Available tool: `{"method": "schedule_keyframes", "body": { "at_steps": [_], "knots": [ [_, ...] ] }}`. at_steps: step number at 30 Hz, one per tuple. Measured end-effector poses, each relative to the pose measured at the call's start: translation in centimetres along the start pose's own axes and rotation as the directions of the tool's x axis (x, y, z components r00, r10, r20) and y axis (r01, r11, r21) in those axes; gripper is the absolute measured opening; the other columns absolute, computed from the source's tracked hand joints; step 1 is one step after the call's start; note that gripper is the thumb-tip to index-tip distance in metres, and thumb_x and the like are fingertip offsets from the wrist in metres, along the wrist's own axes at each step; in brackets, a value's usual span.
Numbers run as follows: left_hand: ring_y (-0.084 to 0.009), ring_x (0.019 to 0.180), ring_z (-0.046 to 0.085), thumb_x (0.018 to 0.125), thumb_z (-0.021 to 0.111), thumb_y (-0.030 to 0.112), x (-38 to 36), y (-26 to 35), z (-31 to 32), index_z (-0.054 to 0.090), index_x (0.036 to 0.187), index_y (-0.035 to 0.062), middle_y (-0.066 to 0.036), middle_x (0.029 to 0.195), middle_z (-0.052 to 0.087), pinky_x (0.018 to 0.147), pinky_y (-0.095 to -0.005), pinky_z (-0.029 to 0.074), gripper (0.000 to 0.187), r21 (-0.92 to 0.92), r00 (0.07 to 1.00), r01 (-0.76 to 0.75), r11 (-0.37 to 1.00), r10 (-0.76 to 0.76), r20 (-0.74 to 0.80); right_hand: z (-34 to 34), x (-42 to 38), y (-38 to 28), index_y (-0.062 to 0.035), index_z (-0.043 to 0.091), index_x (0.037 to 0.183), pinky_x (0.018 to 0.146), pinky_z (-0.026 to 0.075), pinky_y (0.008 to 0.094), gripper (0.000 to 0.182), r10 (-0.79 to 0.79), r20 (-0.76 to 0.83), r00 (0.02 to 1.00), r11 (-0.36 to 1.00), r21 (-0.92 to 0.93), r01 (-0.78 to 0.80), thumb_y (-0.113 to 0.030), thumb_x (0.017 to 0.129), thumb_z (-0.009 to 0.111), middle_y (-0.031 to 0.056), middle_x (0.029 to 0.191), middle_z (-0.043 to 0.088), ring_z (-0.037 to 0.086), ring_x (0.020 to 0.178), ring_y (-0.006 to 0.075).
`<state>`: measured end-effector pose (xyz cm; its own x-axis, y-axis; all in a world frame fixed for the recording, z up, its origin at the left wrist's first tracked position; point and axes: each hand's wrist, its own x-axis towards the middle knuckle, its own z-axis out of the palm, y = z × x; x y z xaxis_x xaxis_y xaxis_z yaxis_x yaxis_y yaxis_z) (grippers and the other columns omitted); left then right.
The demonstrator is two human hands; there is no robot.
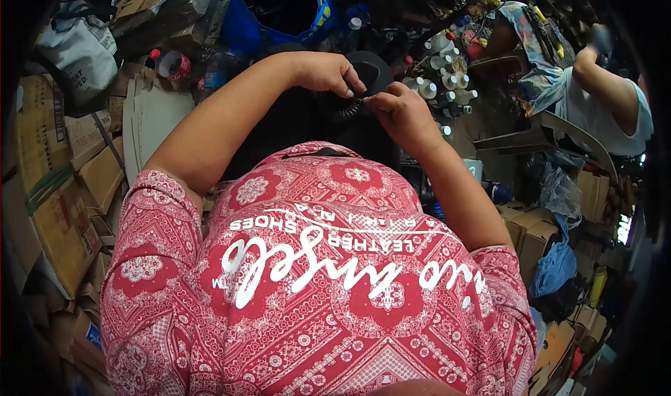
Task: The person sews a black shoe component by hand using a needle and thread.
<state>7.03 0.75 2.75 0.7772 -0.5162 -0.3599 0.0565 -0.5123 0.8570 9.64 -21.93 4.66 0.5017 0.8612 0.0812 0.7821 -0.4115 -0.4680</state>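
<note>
Dark floor (495, 125), clustered bottles (449, 81) standing on it, open blue bag (241, 27), piled cardboard (50, 179)

The blue bag (241, 29) is showing glossy plastic; below it, the black piece (347, 111) is looking ridged, the shirt (391, 326) matt cloth.

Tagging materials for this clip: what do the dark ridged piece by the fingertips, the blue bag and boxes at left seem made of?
Dark ridged piece: perhaps plastic or metal; faint glints, too small to settle. Blue bag: likely plastic, creased and slightly shiny. Boxes: cardboard, matte brown, printed.
</note>
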Motion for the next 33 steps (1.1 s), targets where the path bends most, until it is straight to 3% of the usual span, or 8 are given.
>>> {"method": "schedule_keyframes", "body": {
  "at_steps": [10,14,18,23,26,29,30,33],
  "knots": [
    [-0.0256,0.102,0.055,0.070,0.073,0.005,1.3,0.6,0.3,0.064,0.106,0.0046,-0.011,0.102,0.057,0.088,-0.0337,0.044,0.037,0.202,0.992,0.013,0.979,0.012,-0.124,-0.8,3.0,-1.6,-0.0105,0.069,0.086,0.076,0.043,0.0368,0.016,-0.139,0.165,0.976,0.934,-0.307,0.185,-0.009,0.078,0.056,0.0098,0.088,0.061,0.060,0.086,0.0290],
    [-0.0307,0.100,0.056,0.067,0.076,0.008,0.1,-0.1,2.3,0.058,0.109,0.0072,-0.012,0.113,0.053,0.088,-0.0378,0.046,0.045,0.388,0.820,-0.022,0.921,0.238,-0.521,0.1,2.4,0.7,-0.0042,0.068,0.093,0.076,0.044,0.0305,0.019,0.172,0.213,0.962,0.959,0.188,-0.213,-0.018,0.083,0.061,0.0068,0.084,0.062,0.060,0.081,0.0200],
    [-0.0344,0.101,0.057,0.073,0.073,0.014,-3.2,-0.3,4.8,0.048,0.119,0.0082,-0.014,0.110,0.055,0.086,-0.0385,0.047,0.053,0.328,0.644,0.074,0.942,0.206,-0.737,0.2,1.2,3.3,-0.0064,0.069,0.100,0.074,0.047,0.0323,0.026,0.337,0.352,0.873,0.471,0.740,-0.480,-0.027,0.085,0.063,0.0114,0.091,0.067,0.060,0.083,0.0150],
    [-0.0340,0.094,0.060,0.078,0.065,0.013,-4.9,-0.9,4.9,0.055,0.110,0.0054,-0.016,0.095,0.063,0.083,-0.0380,0.047,0.034,0.234,0.816,0.088,0.968,0.065,-0.574,1.6,0.6,2.5,-0.0007,0.063,0.083,0.071,0.046,0.0323,0.024,0.033,-0.009,0.999,0.983,0.179,-0.031,-0.024,0.081,0.069,0.0103,0.087,0.055,0.058,0.079,0.0238],
    [-0.0279,0.089,0.061,0.079,0.063,0.010,-5.8,-1.9,3.4,0.063,0.096,0.0047,-0.014,0.092,0.063,0.078,-0.0347,0.048,0.018,0.464,0.757,0.149,0.873,0.201,-0.621,4.2,1.3,5.1,0.0002,0.062,0.081,0.071,0.046,0.0326,0.026,0.290,-0.360,0.887,0.916,0.372,-0.149,-0.025,0.084,0.067,0.0091,0.085,0.057,0.058,0.079,0.0221],
    [-0.0190,0.085,0.061,0.091,0.056,0.019,-5.5,-4.5,1.2,0.063,0.092,0.0044,-0.006,0.091,0.066,0.074,-0.0297,0.047,0.016,-0.130,0.554,-0.070,0.989,-0.070,-0.829,3.9,2.4,5.0,-0.0062,0.063,0.081,0.078,0.047,0.0329,0.034,0.695,-0.073,0.715,0.049,0.997,0.055,-0.033,0.096,0.049,0.0069,0.085,0.062,0.058,0.079,0.0198],
    [-0.0214,0.090,0.062,0.096,0.048,0.028,-5.6,-2.8,0.7,0.063,0.096,0.0054,-0.006,0.093,0.066,0.079,-0.0317,0.047,0.027,-0.492,0.591,-0.183,0.851,-0.304,-0.747,3.3,2.7,4.1,-0.0081,0.062,0.082,0.081,0.046,0.0344,0.036,0.702,0.028,0.712,-0.187,0.971,0.146,-0.035,0.097,0.045,0.0073,0.086,0.063,0.059,0.079,0.0200],
    [-0.0268,0.098,0.061,0.099,0.039,0.032,-3.9,-1.2,2.1,0.060,0.094,0.0058,-0.010,0.093,0.064,0.085,-0.0370,0.047,0.034,-0.767,0.775,-0.602,0.223,-0.065,-0.628,1.4,3.1,-0.4,-0.0109,0.055,0.071,0.076,0.045,0.0351,0.043,0.687,0.333,0.646,-0.535,0.833,0.140,-0.040,0.098,0.040,0.0032,0.069,0.056,0.053,0.064,0.0167]
  ]
}}
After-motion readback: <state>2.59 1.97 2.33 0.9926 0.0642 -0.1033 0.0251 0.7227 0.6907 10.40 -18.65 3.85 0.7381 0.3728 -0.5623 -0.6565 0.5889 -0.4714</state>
